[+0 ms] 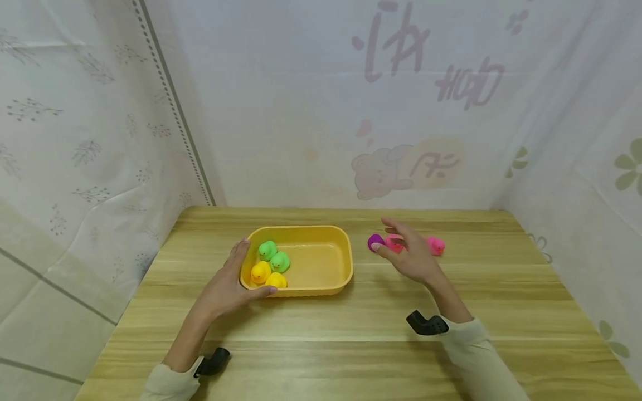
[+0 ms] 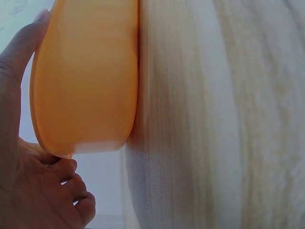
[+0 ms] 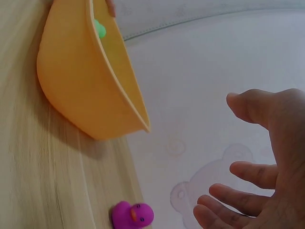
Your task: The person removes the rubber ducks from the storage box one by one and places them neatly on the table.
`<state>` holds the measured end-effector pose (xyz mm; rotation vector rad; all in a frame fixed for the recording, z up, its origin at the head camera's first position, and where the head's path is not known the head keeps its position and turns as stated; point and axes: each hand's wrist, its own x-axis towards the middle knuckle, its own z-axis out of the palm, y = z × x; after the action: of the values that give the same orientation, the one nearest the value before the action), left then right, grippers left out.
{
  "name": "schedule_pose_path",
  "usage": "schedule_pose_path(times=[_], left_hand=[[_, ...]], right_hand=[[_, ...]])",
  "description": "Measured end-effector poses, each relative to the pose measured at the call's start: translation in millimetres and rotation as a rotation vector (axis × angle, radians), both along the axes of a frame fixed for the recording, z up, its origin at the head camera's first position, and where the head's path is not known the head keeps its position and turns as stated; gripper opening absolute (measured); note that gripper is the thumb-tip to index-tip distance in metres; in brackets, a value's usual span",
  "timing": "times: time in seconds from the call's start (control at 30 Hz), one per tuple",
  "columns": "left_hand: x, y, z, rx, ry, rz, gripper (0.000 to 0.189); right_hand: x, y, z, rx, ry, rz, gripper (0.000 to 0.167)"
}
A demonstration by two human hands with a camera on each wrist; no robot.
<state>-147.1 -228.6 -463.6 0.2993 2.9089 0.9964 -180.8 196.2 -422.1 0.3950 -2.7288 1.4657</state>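
Observation:
A yellow plastic basin (image 1: pixel 321 291) stands on the table. Inside its left end sit two green rubber ducks (image 1: pixel 280 262) and two yellow rubber ducks (image 1: pixel 261 272). My left hand (image 1: pixel 228 287) holds the basin's left front corner, thumb at the front rim and fingers along the left end. To the right of the basin, my right hand (image 1: pixel 413 257) hovers with spread fingers, holding nothing. Below and around it are a purple rubber duck (image 3: pixel 132 215), a pink duck (image 1: pixel 394 243) partly hidden by the hand, and another pink duck (image 1: pixel 436 246) to the right.
The wood-grain table (image 1: pixel 321 356) ends at a printed cloth backdrop (image 1: pixel 281 122) behind and cloth at both sides. A black wrist mount (image 1: pixel 426 323) sits by the right cuff, with another black mount (image 1: pixel 213 363) by the left.

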Motion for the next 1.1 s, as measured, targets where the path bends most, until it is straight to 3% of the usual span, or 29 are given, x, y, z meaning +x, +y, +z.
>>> schedule_pose_path(times=[0.17,0.33,0.5,0.8,1.1], left_hand=[[0.0,-0.4,0.7,-0.005,-0.002,-0.005,0.135],[0.4,-1.2,1.4,-0.015,0.0,-0.012,0.135],[0.5,-2.8,2.3,-0.026,0.002,-0.016,0.136],[1.5,-4.1,1.0,-0.016,0.0,-0.004,0.139],[-1.6,-2.8,0.4,-0.012,0.004,-0.007,0.139]], right_hand=[[-1.3,-16.3,0.7,-0.043,-0.022,0.045,0.073],[-2.6,-31.9,2.6,-0.01,0.007,0.058,0.072],[-4.5,-46.9,0.5,-0.019,-0.016,0.094,0.073],[-7.8,-80.8,-6.7,-0.032,-0.028,0.198,0.075],[-10.3,-105.9,-13.6,-0.036,-0.046,0.216,0.074]])
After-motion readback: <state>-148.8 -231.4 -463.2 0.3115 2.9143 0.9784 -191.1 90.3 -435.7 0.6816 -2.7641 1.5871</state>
